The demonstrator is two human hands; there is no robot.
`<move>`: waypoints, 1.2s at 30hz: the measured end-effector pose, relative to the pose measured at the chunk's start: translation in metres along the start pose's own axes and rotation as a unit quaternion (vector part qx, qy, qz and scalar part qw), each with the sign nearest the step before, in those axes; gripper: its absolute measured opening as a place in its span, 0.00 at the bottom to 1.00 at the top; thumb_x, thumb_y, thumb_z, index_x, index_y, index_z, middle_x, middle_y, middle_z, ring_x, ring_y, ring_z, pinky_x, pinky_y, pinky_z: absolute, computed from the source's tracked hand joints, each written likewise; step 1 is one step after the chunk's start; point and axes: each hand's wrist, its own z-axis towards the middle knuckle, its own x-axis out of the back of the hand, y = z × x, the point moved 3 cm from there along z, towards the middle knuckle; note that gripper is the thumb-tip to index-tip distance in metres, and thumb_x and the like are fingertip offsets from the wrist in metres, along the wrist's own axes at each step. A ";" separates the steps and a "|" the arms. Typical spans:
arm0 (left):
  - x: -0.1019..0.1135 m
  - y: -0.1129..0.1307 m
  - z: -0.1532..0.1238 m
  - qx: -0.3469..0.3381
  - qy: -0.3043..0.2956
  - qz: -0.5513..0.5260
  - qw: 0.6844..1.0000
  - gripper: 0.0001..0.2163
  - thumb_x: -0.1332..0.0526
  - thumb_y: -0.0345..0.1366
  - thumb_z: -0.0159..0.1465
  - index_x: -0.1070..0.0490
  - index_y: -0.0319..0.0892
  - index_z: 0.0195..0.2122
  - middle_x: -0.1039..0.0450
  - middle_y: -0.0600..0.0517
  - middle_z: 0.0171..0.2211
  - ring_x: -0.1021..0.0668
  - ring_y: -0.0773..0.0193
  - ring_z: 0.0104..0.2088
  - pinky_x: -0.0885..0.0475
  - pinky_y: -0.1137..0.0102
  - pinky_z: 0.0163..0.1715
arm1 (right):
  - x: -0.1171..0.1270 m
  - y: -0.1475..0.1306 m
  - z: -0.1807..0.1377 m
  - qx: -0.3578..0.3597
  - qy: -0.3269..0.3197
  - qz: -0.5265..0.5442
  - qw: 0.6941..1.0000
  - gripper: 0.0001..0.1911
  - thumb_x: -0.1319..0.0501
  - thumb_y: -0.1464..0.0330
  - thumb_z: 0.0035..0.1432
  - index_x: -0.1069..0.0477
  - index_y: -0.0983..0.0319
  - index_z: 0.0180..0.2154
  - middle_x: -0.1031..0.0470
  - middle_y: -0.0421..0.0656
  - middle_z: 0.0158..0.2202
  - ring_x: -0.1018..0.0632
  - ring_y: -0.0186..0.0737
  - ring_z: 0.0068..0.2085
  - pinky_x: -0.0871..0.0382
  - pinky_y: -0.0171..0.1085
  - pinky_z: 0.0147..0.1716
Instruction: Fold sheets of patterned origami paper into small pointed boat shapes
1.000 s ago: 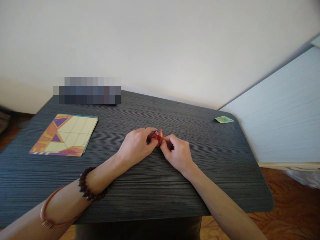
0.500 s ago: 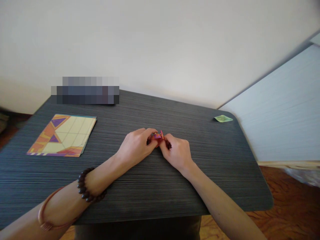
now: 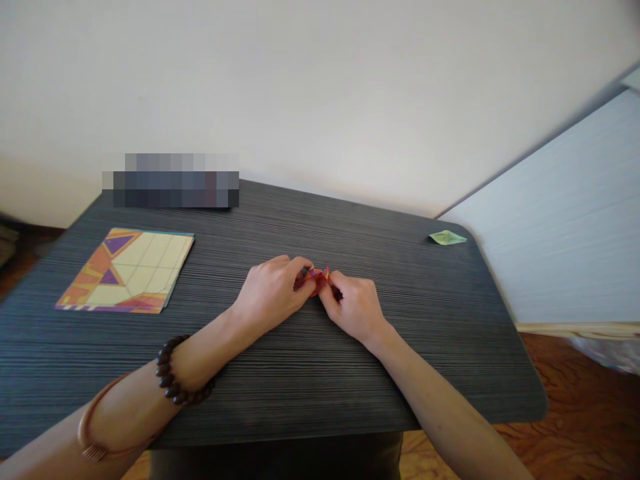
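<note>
Item 1: red folded paper (image 3: 316,279), small, red w/ orange and yellow bits, at mid-table, pinched between both hands. It is mostly hidden by fingers, so its shape is not readable; cannot tell whether it rests on the top or sits just above it. Item 2: left hand (image 3: 273,293), back facing up, fingers curled in and closed on the left side of the paper, heel on or close to the table. Item 3: right hand (image 3: 353,307), fingers bent and closed on the paper's right side, knuckles toward the camera; the two hands' fingertips meet at the paper. Item 4: table (image 3: 300,393), dark grey, fine horizontal grain, rounded corners, both forearms lying across its near edge. Item 5: beaded bracelet (image 3: 177,380), dark brown round beads, on the left wrist. Item 6: bangle (image 3: 97,427), thin, copper-coloured, further up the same forearm. Item 7: patterned sheets (image 3: 127,270), flat square stack at the table's left, cream grid w/ orange and purple triangles, well apart from the hands. Item 8: green folded paper (image 3: 447,237), small, pointed, at the far right corner of the table, well apart from the hands. Item 9: pixelated object (image 3: 170,181), at back left edge of the table, contents not readable. Item 10: white panel (image 3: 565,227), ribbed, beside the table's right edge. Item 11: wood floor (image 3: 590,407), reddish-brown, at lower right.
</note>
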 end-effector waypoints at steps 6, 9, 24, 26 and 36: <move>0.000 0.001 -0.001 0.005 0.007 0.053 0.999 0.12 0.46 0.43 0.62 0.28 0.44 0.38 0.26 0.50 0.28 0.24 0.61 0.28 0.36 0.71 0.25 | 0.000 0.000 0.000 -0.015 -0.005 -0.010 1.000 0.15 0.49 0.64 0.61 0.33 0.62 0.24 0.29 0.38 0.18 0.30 0.30 0.20 0.47 0.31 0.22; 0.000 0.001 0.000 0.005 0.006 0.073 0.997 0.12 0.46 0.43 0.61 0.28 0.43 0.39 0.26 0.49 0.28 0.23 0.60 0.28 0.36 0.71 0.24 | 0.000 0.001 -0.001 -0.030 0.001 -0.012 0.999 0.16 0.48 0.64 0.61 0.34 0.62 0.23 0.29 0.38 0.18 0.29 0.30 0.20 0.47 0.31 0.22; 0.000 0.002 -0.002 -0.021 0.019 0.056 0.998 0.11 0.45 0.40 0.62 0.29 0.44 0.41 0.26 0.50 0.29 0.24 0.60 0.29 0.34 0.71 0.26 | 0.000 -0.003 0.000 0.014 0.004 -0.050 0.999 0.15 0.49 0.65 0.60 0.33 0.62 0.23 0.27 0.39 0.19 0.28 0.31 0.21 0.49 0.32 0.23; 0.000 0.002 -0.001 -0.045 0.019 0.039 0.998 0.10 0.46 0.38 0.62 0.29 0.43 0.41 0.25 0.50 0.30 0.24 0.60 0.32 0.33 0.71 0.28 | 0.000 -0.003 0.000 -0.005 0.003 -0.058 0.998 0.15 0.49 0.65 0.60 0.34 0.62 0.23 0.27 0.39 0.19 0.28 0.32 0.21 0.50 0.33 0.23; -0.006 0.002 0.000 -0.064 0.012 0.015 0.998 0.16 0.46 0.35 0.61 0.35 0.43 0.51 0.26 0.52 0.29 0.23 0.63 0.30 0.31 0.71 0.33 | -0.001 -0.003 0.000 -0.015 0.007 -0.073 0.997 0.16 0.49 0.64 0.61 0.33 0.62 0.24 0.26 0.39 0.19 0.27 0.32 0.21 0.53 0.33 0.21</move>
